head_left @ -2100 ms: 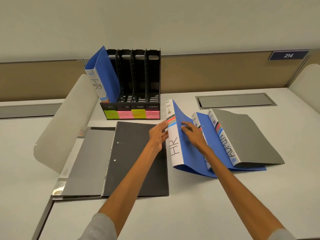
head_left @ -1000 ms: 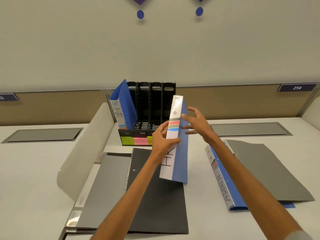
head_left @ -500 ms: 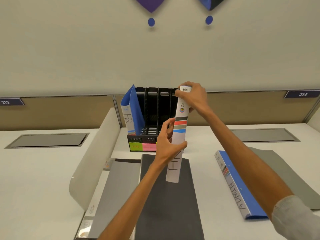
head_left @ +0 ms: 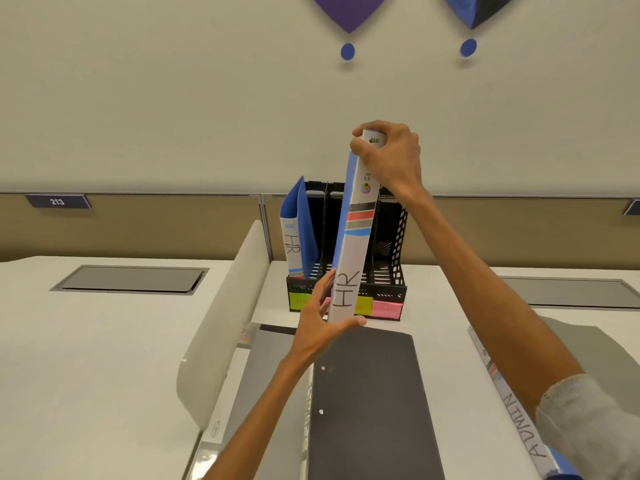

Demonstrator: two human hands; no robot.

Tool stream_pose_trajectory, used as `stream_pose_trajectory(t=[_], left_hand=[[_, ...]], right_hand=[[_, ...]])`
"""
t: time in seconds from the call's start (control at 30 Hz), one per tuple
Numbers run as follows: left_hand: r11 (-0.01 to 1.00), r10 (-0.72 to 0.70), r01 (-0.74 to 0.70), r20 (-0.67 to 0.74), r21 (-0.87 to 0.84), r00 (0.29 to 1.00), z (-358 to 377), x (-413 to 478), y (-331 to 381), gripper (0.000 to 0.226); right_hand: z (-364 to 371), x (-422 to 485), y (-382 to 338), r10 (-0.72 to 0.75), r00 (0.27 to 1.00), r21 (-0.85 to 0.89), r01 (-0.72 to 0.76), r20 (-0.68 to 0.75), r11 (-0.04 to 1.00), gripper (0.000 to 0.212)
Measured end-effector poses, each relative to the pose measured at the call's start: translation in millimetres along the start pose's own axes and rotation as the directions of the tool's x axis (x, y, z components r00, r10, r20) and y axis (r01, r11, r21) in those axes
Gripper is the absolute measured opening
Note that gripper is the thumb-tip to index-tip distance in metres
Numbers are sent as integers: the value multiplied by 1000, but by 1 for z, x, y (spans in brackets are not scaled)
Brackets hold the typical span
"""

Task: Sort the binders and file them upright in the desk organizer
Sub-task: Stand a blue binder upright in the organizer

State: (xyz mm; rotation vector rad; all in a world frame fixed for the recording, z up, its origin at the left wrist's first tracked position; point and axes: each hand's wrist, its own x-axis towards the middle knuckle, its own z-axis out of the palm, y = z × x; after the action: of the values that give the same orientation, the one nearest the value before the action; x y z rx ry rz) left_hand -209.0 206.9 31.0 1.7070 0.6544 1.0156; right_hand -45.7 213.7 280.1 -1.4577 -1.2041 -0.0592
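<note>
Far left of the left hand, a dark blue wall plate (head_left: 57, 201) reads "213". Just beyond the left hand (head_left: 320, 327), a blue binder with a white spine marked "HR" (head_left: 291, 244) stands upright in the leftmost slot of the black mesh desk organizer (head_left: 391, 251). The left hand grips the lower end of a second blue binder with a white "HR" spine (head_left: 353, 258), thumb under its bottom edge. The right hand (head_left: 388, 157) pinches its top end. The binder is in the air between the hands, near upright, in front of the middle slots.

Step looks like filing this HR binder. Next move likely calls for lifting it over the front lip and lowering it in by the other HR binder.

Spine also shows small "A4" print and red, grey and blue stripes. Writing on the yellow and pink sticky notes (head_left: 386, 309) on the organizer's front is too blurred to read. Below the hands lies a flat black folder (head_left: 367, 403). Under the right forearm lies a binder with a white spine (head_left: 519, 420) that reads "ADMIN".
</note>
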Motion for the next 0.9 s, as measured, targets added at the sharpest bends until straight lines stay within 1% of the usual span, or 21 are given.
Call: stream_pose_trajectory(t=[0.17, 0.33, 0.4, 0.5, 0.6, 0.67, 0.73, 0.77, 0.8, 0.83, 0.9], left_hand=[[1000, 3, -3, -34, -13, 999, -24, 12, -17, 90], [999, -29, 26, -62, -47, 998, -38, 33, -34, 79], [999, -46, 45, -62, -23, 997, -43, 45, -40, 79], [997, -73, 73, -18, 6, 997, -54, 62, -56, 76], [988, -114, 114, -5, 105, 993, -65, 72, -77, 65], [973, -121, 131, -63, 192, 991, -70, 75, -90, 51], [954, -130, 174, -187, 245, 974, -74, 80, -102, 40], [941, -152, 217, -251, 258, 956, -76, 83, -105, 42], [927, -182, 261, -285, 270, 941, -78, 88, -106, 50], [920, -216, 286, -264, 266, 940, -80, 91, -108, 59], [945, -270, 284, -103, 165, 957, -80, 97, -112, 78]], right_hand=[[30, 5, 7, -29, 1000, 57, 29, -7, 998, 16], [57, 15, 15, -45, 999, 78, 46, -19, 996, 14], [69, 20, 17, -64, 998, 82, 65, -18, 994, 14], [86, 27, 22, -80, 997, 73, 81, -10, 994, 13], [103, 34, 32, -63, 998, 51, 63, 2, 997, 14], [114, 39, 38, -43, 999, 35, 42, 13, 998, 16], [126, 40, 45, -26, 999, 16, 26, 29, 1000, 17], [131, 40, 49, -20, 999, 3, 20, 44, 1000, 18], [136, 39, 54, -16, 998, -11, 17, 57, 1000, 18], [141, 38, 58, -13, 998, -23, 14, 68, 1000, 19], [148, 37, 66, -6, 997, -33, 8, 72, 999, 21]])
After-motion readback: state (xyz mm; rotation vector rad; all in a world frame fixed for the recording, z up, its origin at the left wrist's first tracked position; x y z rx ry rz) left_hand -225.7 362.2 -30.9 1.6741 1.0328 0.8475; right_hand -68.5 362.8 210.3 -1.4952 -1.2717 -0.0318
